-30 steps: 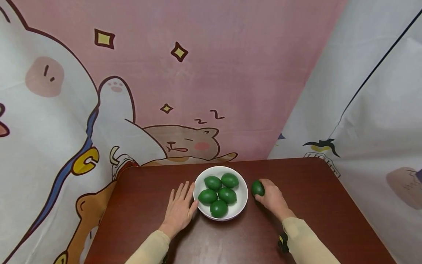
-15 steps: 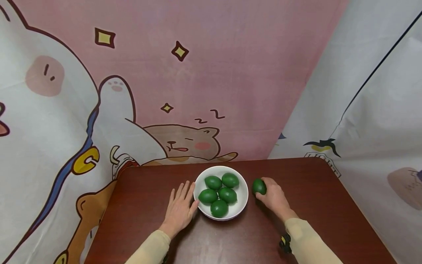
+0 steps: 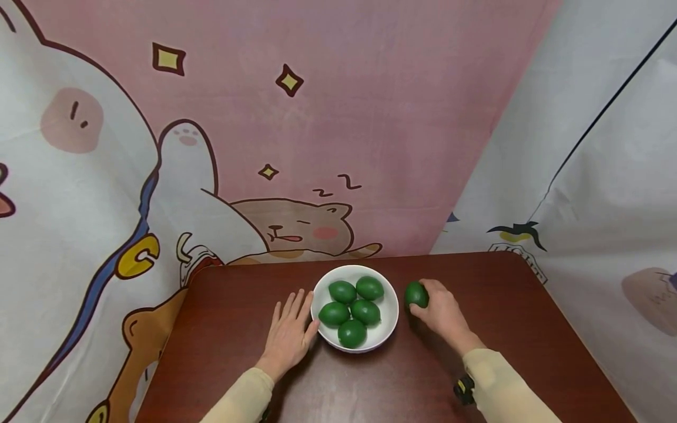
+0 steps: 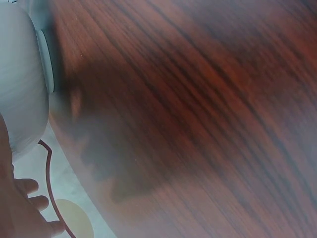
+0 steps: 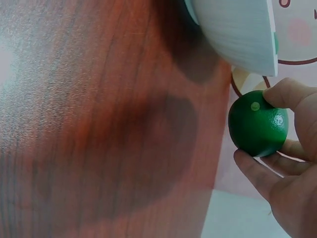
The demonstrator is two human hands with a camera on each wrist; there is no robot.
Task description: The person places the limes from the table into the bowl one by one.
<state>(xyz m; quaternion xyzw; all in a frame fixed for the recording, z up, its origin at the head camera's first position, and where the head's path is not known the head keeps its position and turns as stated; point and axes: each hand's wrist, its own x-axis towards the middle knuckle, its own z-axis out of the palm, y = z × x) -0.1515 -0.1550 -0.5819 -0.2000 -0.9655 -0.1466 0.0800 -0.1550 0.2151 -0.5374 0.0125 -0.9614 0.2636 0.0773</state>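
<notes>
A white bowl (image 3: 392, 329) stands on the table with several green limes (image 3: 351, 333) inside. My left hand (image 3: 288, 338) lies at the bowl's left side, fingers straight, the thumb and forefinger at its rim. In the left wrist view only part of that hand (image 4: 17, 208) shows, beside the bowl (image 4: 22, 74). Just right of the bowl, my right hand (image 3: 443, 311) pinches another lime (image 3: 416, 295) between thumb and fingers. The right wrist view shows this lime (image 5: 257, 124) held off the tabletop, apart from the bowl (image 5: 237, 34).
The brown wooden table (image 3: 211, 352) ends at a back edge just behind the bowl. Behind it hangs a pink and white cloth (image 3: 402, 117) printed with cartoon animals. A dark device with yellow (image 3: 464, 389) sits at the right wrist.
My right hand has shifted slightly away from me and to the right with the lime in its grip. The left hand and the bowl look unmoved.
</notes>
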